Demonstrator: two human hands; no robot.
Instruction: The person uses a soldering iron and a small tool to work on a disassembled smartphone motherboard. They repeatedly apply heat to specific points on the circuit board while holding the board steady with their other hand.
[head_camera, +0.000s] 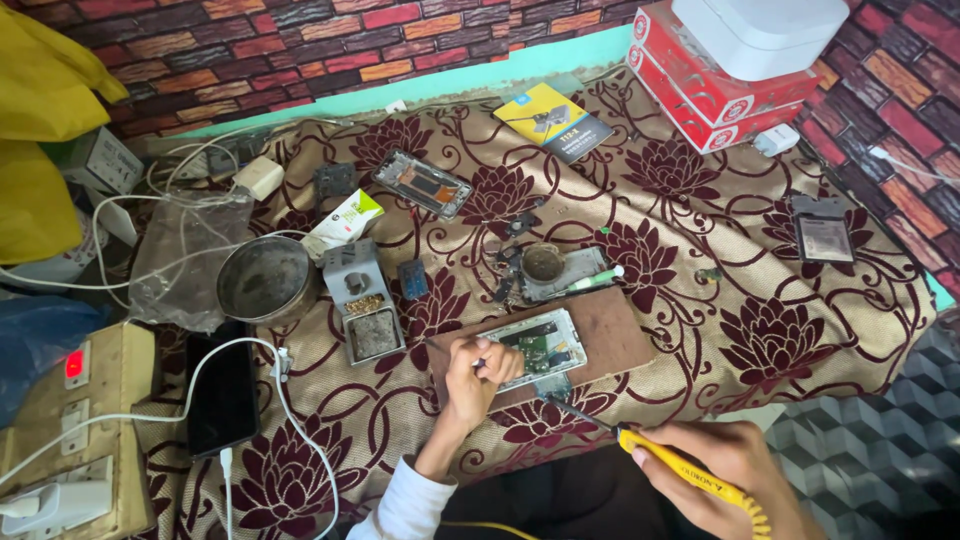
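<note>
Head view, near to far. At the near edge of the floral cloth (760, 330), the right hand (735, 470) is closed around the yellow handle of a soldering iron (680, 465), whose thin tip reaches toward the near end of an opened phone (535, 347). The left hand (478, 375) is curled, fingertips pinching a fine tool, perhaps tweezers; the view is too small to be sure. It rests against the phone's left side. The two hands are apart.

The opened phone lies flat on a brown work board (610, 335) near the middle of the cloth's near edge, its green circuit board exposed. It is judged light, stiff and fragile, best steadied by its frame edges rather than by the bare circuitry.

Just beyond the board stand a small round tin (543, 263) and a green-tipped pen-like tool (592, 281). Toward the left edge sit a grey soldering stand (362, 300) and a round metal bowl (266, 280), with a black phone (221, 390) on a white cable nearer still. Another stripped phone frame (422, 183) lies farther back. At the far right corner, red boxes (700, 85) carry a white case (760, 30).
</note>
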